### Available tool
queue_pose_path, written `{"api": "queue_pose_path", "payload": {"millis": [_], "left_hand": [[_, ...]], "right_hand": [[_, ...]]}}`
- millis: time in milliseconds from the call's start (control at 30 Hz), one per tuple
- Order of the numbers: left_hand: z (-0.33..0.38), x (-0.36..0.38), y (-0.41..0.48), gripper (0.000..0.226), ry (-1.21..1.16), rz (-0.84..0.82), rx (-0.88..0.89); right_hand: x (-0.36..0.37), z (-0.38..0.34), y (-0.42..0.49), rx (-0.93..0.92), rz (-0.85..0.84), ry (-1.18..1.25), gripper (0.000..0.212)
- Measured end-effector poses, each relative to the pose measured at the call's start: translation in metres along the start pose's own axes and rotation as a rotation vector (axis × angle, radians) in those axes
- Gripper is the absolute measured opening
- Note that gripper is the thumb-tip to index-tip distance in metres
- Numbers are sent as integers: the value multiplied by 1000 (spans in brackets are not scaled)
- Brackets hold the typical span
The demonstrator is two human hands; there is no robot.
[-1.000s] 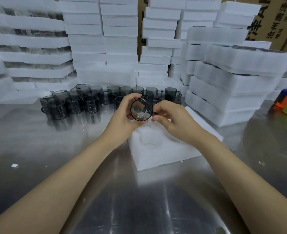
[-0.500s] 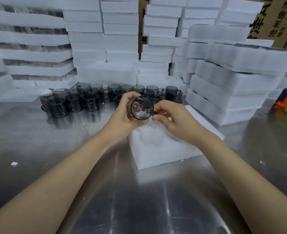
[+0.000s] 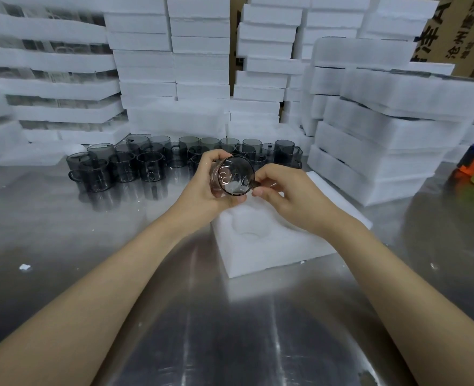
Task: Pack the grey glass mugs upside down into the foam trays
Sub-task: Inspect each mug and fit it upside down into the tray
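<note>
Together left hand (image 3: pixel 202 186), right hand (image 3: pixel 288 196) grip one mug (image 3: pixel 234 176), above one foam tray (image 3: pixel 275 247)

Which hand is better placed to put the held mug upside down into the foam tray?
Left, probably: the left hand grips the mug round its body, above the foam tray, so it can turn and lower it. The right hand only pinches the handle.

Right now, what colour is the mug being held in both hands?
Translucent smoky grey: the glass mug shows it best in the head view.
</note>
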State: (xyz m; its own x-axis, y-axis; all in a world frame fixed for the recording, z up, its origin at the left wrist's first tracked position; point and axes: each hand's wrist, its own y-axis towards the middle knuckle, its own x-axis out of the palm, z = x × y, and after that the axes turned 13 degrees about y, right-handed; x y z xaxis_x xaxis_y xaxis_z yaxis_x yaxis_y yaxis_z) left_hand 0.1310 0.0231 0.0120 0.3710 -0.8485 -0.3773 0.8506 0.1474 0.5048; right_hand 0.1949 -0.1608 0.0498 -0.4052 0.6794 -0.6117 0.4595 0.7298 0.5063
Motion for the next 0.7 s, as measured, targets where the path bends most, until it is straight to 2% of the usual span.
{"api": "queue_pose_path", "payload": {"millis": [700], "left_hand": [[6,1,-3,66,-9,31,8]], "right_hand": [[-1,-1,-1,-40,-4,-26,4]]}}
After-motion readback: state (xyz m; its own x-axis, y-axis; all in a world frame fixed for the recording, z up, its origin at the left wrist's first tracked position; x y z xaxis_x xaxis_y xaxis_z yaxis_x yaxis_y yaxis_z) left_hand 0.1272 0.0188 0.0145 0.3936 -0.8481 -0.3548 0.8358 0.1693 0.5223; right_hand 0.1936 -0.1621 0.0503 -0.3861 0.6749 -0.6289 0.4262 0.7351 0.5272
